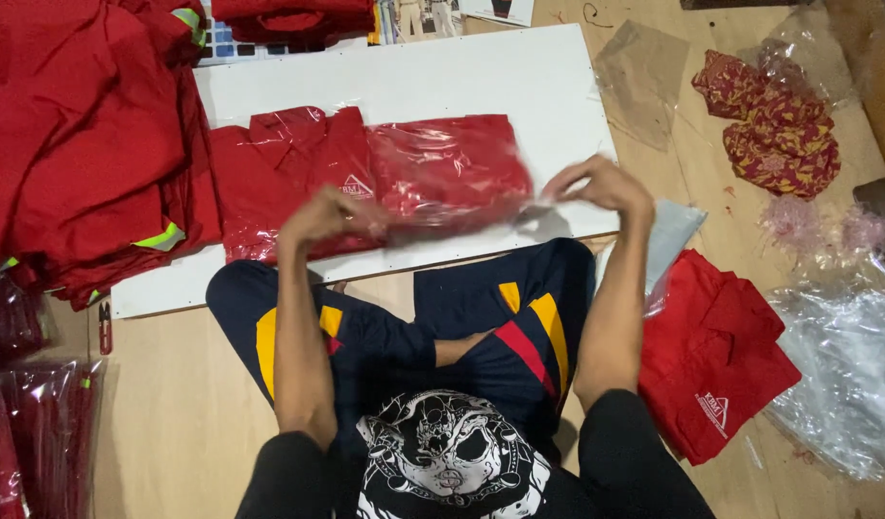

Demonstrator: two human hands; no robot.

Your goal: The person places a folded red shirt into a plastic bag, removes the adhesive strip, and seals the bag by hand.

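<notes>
Bagged red shirt (447, 173) held between both hands (332, 213) (601, 185), over white board (519, 82).

A folded red shirt (365, 183) lies flat on a white board (519, 77), collar toward the far edge, a small white emblem on its chest. A clear plastic bag (452, 171) covers its right half, glossy and wrinkled, the left half bare. The bag's open end sits mid-shirt; its other end trails toward the board's near edge.
</notes>
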